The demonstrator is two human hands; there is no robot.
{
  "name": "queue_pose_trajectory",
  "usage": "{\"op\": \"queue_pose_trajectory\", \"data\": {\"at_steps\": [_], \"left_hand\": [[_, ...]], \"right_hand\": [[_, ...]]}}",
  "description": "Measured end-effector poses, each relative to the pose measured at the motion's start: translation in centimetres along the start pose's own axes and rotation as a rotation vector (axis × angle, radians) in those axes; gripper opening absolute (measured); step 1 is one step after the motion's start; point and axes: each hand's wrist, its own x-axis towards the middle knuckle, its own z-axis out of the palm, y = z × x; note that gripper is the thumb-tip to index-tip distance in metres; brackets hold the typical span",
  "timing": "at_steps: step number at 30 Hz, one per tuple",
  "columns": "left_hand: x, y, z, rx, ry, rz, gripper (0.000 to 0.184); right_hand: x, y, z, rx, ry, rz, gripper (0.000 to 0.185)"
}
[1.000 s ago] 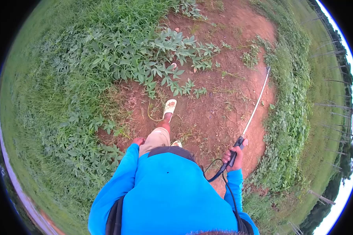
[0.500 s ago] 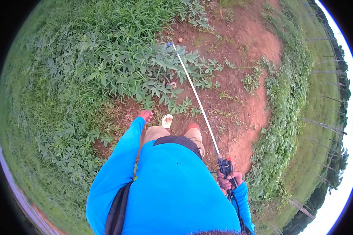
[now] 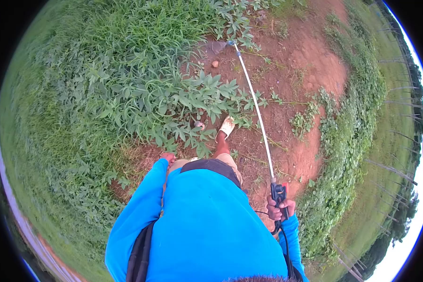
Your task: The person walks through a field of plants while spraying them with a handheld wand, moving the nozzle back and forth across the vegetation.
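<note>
My right hand (image 3: 281, 209) is wrapped round the black trigger handle of a spray wand (image 3: 256, 101). A black hose (image 3: 285, 244) runs from the handle back along my right sleeve. The long pale tube slants forward and left to a blue nozzle (image 3: 231, 43), with a faint fan of mist beside it, near leafy plants (image 3: 211, 94). My left hand (image 3: 168, 157) is low at my left side, fingers curled. A thin strip shows below it between arm and body; whether the hand grips it is hidden.
Tall grass (image 3: 150, 28) and weeds spread on the left. Bare reddish soil (image 3: 296, 155) lies on the right, with a band of vines (image 3: 352, 131) beyond. A small round stone (image 3: 215, 64) sits near the nozzle. My pale clog (image 3: 227, 126) is on the soil.
The wand's nozzle has swung forward and to the right, away from the broad leaves. One foot has stepped forward. My left hand has drawn back slightly toward my body.
</note>
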Motion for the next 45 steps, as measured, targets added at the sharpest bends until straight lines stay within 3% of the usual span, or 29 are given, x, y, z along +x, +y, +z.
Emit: {"op": "queue_pose_trajectory", "data": {"at_steps": [2, 4, 7, 9, 11, 14, 19, 22, 24, 26, 30, 32, 37, 39, 41, 45], "left_hand": [[0.6, 1.7, 1.2, 0.036, 0.063, -0.038, 0.016], [-0.1, 4.0, 2.5, -0.215, 0.07, -0.081, 0.016], [-2.1, 13.4, 4.4, -0.163, 0.119, -0.085, 0.017], [-0.1, 17.1, 4.6, -0.143, 0.1, -0.016, 0.02], [-1.2, 22.7, 5.5, -0.258, 0.049, 0.213, 0.021], [-2.0, 29.1, 6.6, -0.223, 0.045, 0.315, 0.024], [-1.6, 32.5, 6.7, -0.241, 0.103, 0.385, 0.028], [3.2, 30.7, 5.5, -0.25, 0.118, 0.106, 0.027], [5.1, 29.1, 5.0, 0.21, 0.152, 0.115, 0.032], [3.4, 30.1, 6.0, 0.41, 0.196, 0.082, 0.036], [9.6, 30.0, 7.1, 0.36, 0.116, 0.116, 0.038], [11.8, 33.8, 8.9, 0.362, 0.042, 0.153, 0.039], [11.6, 50.3, 9.1, -0.329, 0.158, 0.17, 0.024], [10.5, 57.5, 8.0, -0.524, 0.007, 0.199, 0.021], [8.4, 64.6, 6.4, -0.42, 0.036, 0.383, 0.027], [7.4, 70.5, 4.4, -0.482, 0.066, 0.501, 0.025]], "right_hand": [[0.1, -4.9, -0.9, 0.066, -0.043, -0.181, 0.028], [-0.3, -9.2, -1.8, 0.12, -0.057, -0.248, 0.027], [-0.8, -16.2, -1.8, 0.178, -0.121, -0.364, 0.025], [-0.8, -20.5, -2.2, 0.223, -0.131, -0.471, 0.025], [-0.6, -24.4, -1.5, 0.193, -0.063, -0.509, 0.024], [0.0, -29.1, -1.3, 0.177, -0.131, -0.541, 0.024], [2.0, -34.9, 2.4, 0.096, -0.168, -0.442, 0.024], [4.0, -38.1, 5.4, -0.011, -0.133, -0.296, 0.023], [5.4, -40.1, 6.7, -0.061, -0.101, -0.215, 0.023], [6.9, -42.2, 9.0, -0.15, -0.036, -0.089, 0.023], [10.4, -46.9, 14.3, -0.293, 0.031, 0.127, 0.022], [13.7, -51.1, 19.0, -0.446, 0.036, 0.202, 0.023], [18.3, -59.5, 27.1, -0.69, 0.054, 0.287, 0.025], [18.4, -62.2, 29.1, -0.654, 0.086, 0.273, 0.023], [18.2, -65.3, 30.6, -0.621, 0.172, 0.205, 0.022], [16.1, -70.2, 31.1, -0.451, 0.269, 0.074, 0.02]]}}
